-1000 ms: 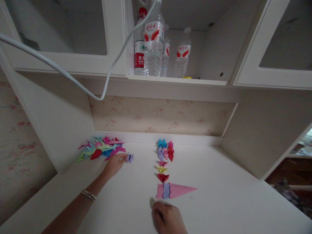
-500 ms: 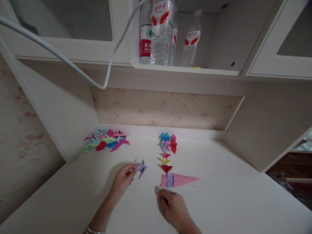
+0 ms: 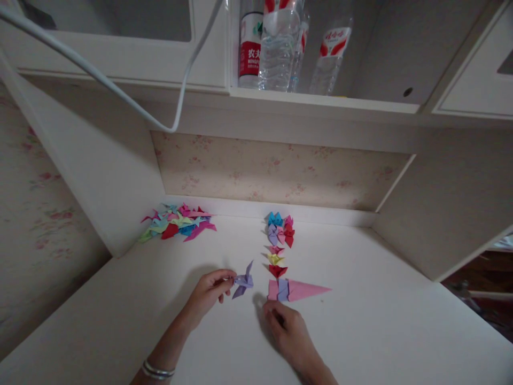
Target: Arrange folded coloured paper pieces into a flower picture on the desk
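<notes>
A purple origami crane (image 3: 243,281) is pinched between the thumb and fingers of my left hand (image 3: 212,291), raised over the white desk with its wings spread. My right hand (image 3: 286,323) is curled closed just below a pink folded paper cone (image 3: 306,290) with a purple band (image 3: 283,290). Its fingertips are at the cone's lower left edge; whether they touch it or hold anything is hidden. Above the cone stand a red crane (image 3: 278,271), a yellow crane (image 3: 276,259) and a pink crane (image 3: 276,249) in a column.
Several coloured cranes (image 3: 280,233) sit in a cluster near the back edge. A loose pile of paper cranes (image 3: 180,222) lies at the back left. Overhead, a white cable (image 3: 132,104) hangs before a shelf of plastic bottles (image 3: 276,56).
My left hand has carried the purple crane away from the pile, rightward and nearer to me. My right hand, still curled, is closer to the cone. The view has tilted down.
</notes>
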Tool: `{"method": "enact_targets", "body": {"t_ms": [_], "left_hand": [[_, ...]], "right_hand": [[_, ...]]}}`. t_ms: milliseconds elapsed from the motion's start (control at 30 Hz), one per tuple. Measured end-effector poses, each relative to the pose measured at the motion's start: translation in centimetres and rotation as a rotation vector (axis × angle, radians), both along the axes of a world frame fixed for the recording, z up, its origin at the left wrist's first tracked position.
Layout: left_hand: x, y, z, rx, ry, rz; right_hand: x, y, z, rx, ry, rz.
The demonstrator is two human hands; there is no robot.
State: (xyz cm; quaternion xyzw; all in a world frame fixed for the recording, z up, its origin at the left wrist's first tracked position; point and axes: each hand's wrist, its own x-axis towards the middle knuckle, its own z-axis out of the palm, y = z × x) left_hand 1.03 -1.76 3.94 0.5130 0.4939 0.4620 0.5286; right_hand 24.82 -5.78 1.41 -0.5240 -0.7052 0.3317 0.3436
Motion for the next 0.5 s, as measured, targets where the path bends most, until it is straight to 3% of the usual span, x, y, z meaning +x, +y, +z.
{"method": "enact_targets", "body": {"t_ms": [133, 233, 367, 500], "left_hand": [[0.4, -0.4, 0.4, -0.002, -0.058, -0.118], [0.7, -0.7, 0.9, -0.012, -0.055, -0.164], [0.9, -1.0, 1.1, -0.038, -0.048, -0.179], [0.8, -1.0, 0.7, -0.079, -0.112, -0.189]], "right_hand": [[-0.7, 0.8, 1.0, -0.209, 0.497, -0.145], [-1.7, 1.9, 2.4, -0.346, 0.721, -0.115], [-3.4, 2.8, 3.3, -0.486, 0.733, 0.099], [-4.3, 2.6, 2.5, -0.553, 0.678, 0.289]]}}
